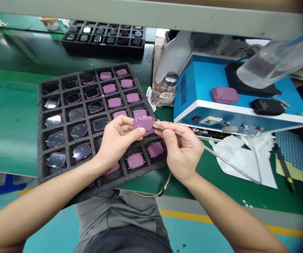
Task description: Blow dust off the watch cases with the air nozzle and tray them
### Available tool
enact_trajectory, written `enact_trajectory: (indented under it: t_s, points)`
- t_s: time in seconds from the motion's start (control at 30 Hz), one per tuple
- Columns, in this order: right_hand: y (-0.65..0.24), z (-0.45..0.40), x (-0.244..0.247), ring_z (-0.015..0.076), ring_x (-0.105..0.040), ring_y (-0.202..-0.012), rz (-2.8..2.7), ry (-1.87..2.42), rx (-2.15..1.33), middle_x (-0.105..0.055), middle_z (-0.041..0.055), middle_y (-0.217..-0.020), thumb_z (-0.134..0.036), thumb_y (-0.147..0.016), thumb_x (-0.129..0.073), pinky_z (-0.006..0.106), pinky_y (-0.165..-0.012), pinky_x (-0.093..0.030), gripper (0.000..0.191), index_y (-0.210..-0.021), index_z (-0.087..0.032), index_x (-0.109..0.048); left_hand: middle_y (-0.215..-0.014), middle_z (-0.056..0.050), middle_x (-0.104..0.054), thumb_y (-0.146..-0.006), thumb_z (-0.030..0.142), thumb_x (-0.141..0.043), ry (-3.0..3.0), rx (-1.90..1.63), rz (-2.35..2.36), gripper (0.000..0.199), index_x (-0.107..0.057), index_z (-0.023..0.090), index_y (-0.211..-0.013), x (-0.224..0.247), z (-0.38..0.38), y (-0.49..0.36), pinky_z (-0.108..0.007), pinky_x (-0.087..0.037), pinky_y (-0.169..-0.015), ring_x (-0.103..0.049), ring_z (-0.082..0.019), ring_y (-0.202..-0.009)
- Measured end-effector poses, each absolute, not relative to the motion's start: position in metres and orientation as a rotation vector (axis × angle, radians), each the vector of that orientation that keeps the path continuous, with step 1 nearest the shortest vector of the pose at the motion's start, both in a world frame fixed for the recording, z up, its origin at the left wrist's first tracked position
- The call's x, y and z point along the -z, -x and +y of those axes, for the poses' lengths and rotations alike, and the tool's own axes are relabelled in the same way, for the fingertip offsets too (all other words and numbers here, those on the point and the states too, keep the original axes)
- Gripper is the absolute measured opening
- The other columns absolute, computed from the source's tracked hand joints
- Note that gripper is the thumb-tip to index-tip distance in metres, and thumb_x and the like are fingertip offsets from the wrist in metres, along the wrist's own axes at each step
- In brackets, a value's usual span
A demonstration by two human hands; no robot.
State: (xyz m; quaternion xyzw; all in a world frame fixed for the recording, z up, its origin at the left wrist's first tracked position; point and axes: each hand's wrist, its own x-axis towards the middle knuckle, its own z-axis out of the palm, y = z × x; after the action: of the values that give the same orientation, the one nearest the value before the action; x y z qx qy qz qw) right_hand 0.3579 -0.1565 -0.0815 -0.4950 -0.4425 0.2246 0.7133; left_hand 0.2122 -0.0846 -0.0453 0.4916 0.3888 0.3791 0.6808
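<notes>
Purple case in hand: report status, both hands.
Left hand grips purple case above foam tray. Right hand holds thin tube, tip at case's edge. Blue box beyond, clear of both hands.

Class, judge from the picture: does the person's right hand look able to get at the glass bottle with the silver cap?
Probably yes: the glass bottle stands close by with nothing tall between, though the right hand would likely have to release the thin tube first.

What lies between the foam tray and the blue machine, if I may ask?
The head view shows a glass bottle and white tissue between the foam tray and blue machine, a white bottle behind.
</notes>
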Motion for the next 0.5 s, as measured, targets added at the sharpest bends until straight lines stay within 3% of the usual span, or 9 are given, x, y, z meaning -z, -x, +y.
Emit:
enact_trajectory:
  t_s: [0.5]
  points:
    - [-0.3576,-0.1556,0.0822,0.0204,-0.075,-0.103,-1.010,1.100,-0.479,-0.076,0.0055,-0.106,-0.027,-0.099,-0.065,0.036,-0.087,-0.069,0.010,-0.101,-0.024,-0.074,-0.085,-0.004,-0.077,-0.068,0.028,-0.092,-1.103,-0.881,0.888,0.038,-0.061,0.016,-0.087,0.0434,-0.0860,-0.2129,-0.028,-0.061,-0.077,-0.073,-0.015,-0.077]
